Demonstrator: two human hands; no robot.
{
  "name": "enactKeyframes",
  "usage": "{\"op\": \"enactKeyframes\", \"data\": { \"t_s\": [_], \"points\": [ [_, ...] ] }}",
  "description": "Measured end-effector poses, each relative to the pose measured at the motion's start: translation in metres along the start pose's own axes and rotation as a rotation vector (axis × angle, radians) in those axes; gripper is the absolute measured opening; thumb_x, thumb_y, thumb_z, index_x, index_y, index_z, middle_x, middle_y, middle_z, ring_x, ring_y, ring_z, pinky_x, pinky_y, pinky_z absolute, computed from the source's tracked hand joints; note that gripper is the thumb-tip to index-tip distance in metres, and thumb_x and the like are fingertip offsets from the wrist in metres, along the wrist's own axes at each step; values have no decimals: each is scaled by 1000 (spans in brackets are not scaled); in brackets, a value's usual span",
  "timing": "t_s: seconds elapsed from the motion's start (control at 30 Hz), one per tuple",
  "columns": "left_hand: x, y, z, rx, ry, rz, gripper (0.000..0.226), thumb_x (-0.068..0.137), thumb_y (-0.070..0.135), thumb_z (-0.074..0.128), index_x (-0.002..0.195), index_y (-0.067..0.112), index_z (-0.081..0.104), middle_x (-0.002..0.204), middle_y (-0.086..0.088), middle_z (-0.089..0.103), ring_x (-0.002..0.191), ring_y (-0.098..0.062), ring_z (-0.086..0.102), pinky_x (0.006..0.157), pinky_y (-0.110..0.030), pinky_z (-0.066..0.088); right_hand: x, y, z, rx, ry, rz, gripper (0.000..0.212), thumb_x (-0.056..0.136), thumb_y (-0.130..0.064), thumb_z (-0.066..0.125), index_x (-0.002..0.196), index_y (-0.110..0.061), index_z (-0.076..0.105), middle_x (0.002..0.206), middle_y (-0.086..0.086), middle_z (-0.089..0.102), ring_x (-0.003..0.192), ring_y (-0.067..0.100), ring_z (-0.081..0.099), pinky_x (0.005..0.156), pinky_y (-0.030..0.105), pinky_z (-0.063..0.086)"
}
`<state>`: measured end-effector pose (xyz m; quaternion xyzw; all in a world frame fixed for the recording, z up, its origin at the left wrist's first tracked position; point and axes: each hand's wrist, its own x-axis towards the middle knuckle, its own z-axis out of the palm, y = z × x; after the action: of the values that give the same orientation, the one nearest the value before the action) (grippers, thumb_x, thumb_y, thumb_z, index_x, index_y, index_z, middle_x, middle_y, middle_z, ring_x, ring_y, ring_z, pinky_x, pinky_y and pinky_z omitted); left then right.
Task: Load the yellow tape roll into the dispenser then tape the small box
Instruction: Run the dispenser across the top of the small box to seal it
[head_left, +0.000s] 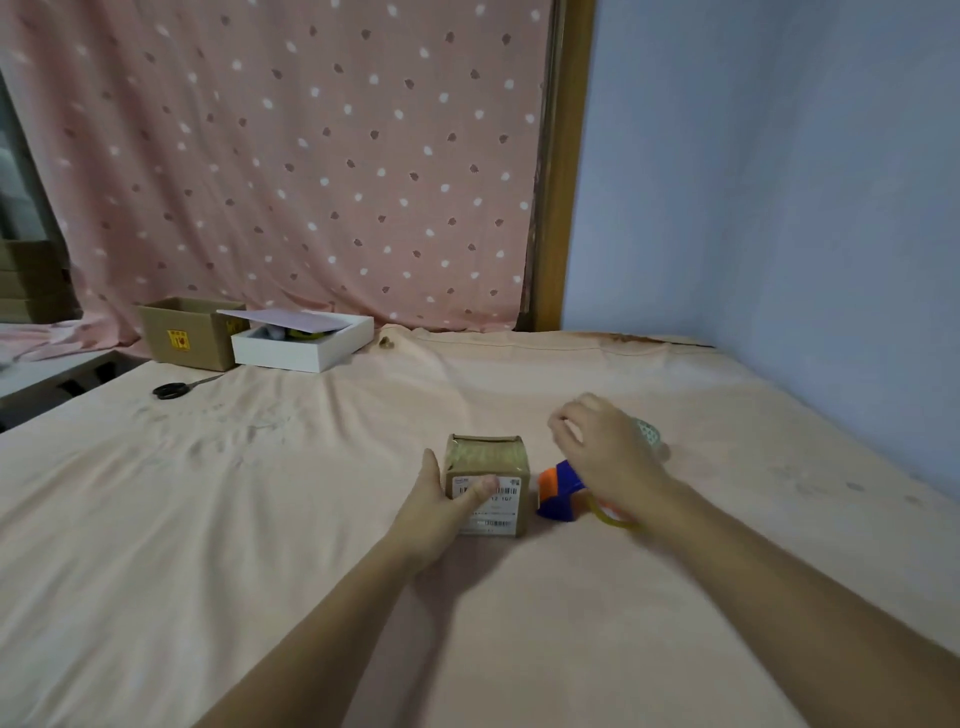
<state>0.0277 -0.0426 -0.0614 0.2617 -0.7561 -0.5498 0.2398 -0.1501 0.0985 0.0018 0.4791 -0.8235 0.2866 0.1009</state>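
The small cardboard box (493, 467) with a white label stands in the middle of the peach-covered table. My left hand (441, 499) grips its left side, thumb across the label. Just right of the box lies the blue and orange tape dispenser (558, 491) with a yellow tape roll (610, 517) showing at its lower right. My right hand (602, 447) hovers above the dispenser, fingers loosely curled and holding nothing that I can see. It partly hides the dispenser and a patterned roll (649, 431) behind it.
Black scissors (176, 388) lie at the far left. A brown carton (189, 332) and a white box (304, 340) with a loose lid stand at the back left by the dotted pink curtain. A blue wall borders the right side.
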Motion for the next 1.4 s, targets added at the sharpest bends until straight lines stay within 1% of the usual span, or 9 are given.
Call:
{"op": "enactKeyframes", "data": {
  "t_s": [0.13, 0.2, 0.3, 0.4, 0.53, 0.83, 1.07, 1.23, 1.4],
  "points": [
    [-3, 5, 8, -16, 147, 152, 72, 98, 46, 56, 159, 35, 19, 159, 14, 33, 141, -5, 38, 115, -30, 35, -40, -46, 44, 473, -103, 196, 57, 107, -39, 53, 158, -14, 43, 159, 0, 49, 145, 16, 47, 118, 32, 39],
    [-3, 0, 15, -7, 146, 173, 60, 102, 39, 50, 157, 33, 25, 166, 9, 24, 149, -10, 31, 121, -38, 32, -51, -55, 63, 568, -97, 263, 60, 107, -37, 54, 161, -20, 35, 152, -9, 51, 133, 8, 52, 100, 13, 46],
    [-3, -6, 23, -82, 189, 96, 67, 101, 45, 51, 159, 30, 21, 152, 7, 47, 133, -12, 50, 115, -40, 40, -54, -59, 79, 684, 17, 400, 58, 107, -30, 57, 161, -25, 35, 118, -10, 58, 111, 12, 60, 68, 6, 44],
    [-2, -14, 26, -121, 212, 25, 78, 89, 65, 52, 155, 29, 30, 137, 5, 64, 122, -14, 61, 110, -43, 46, -55, -60, 91, 774, 73, 449, 62, 106, -28, 58, 162, -25, 32, 119, -9, 57, 108, 9, 55, 76, 7, 47],
    [-6, -10, 27, -168, 206, 23, 49, 91, 58, 56, 132, 32, 60, 110, 8, 77, 103, -11, 72, 97, -43, 55, -56, -61, 101, 925, 117, 506, 63, 106, -29, 59, 163, -28, 31, 143, 2, 62, 129, 21, 60, 110, 43, 51],
    [-6, 14, 16, -153, 153, -113, 39, 80, 50, 63, 99, 19, 76, 91, -1, 81, 87, -17, 76, 85, -38, 59, -53, -56, 92, 1079, 65, 533, 30, 98, -28, 71, 127, -28, 67, 116, -4, 77, 107, 12, 73, 87, 30, 60],
    [30, 38, -7, -221, 67, -362, 104, 66, 72, 63, 152, 22, 33, 137, -10, 61, 116, -31, 64, 92, -42, 51, -11, -64, 66, 979, -1, 650, 77, 87, -65, 61, 150, -22, 48, 140, -1, 60, 125, 23, 60, 105, 44, 51],
    [39, 28, 6, -290, 57, -235, 63, 100, 24, 54, 157, 21, 29, 137, -8, 58, 100, -21, 66, 77, -31, 49, -6, -62, 82, 1039, -14, 682, 52, 103, -33, 55, 154, -26, 46, 130, 6, 65, 110, 27, 69, 99, 51, 58],
    [35, 29, 4, -490, 65, -302, 47, 105, 32, 44, 148, 13, 45, 117, -11, 71, 86, -24, 73, 67, -33, 54, -6, -62, 85, 1179, -20, 700, 43, 105, -32, 54, 147, -36, 48, 133, 12, 67, 104, 26, 72, 81, 40, 63]
  ]
}}
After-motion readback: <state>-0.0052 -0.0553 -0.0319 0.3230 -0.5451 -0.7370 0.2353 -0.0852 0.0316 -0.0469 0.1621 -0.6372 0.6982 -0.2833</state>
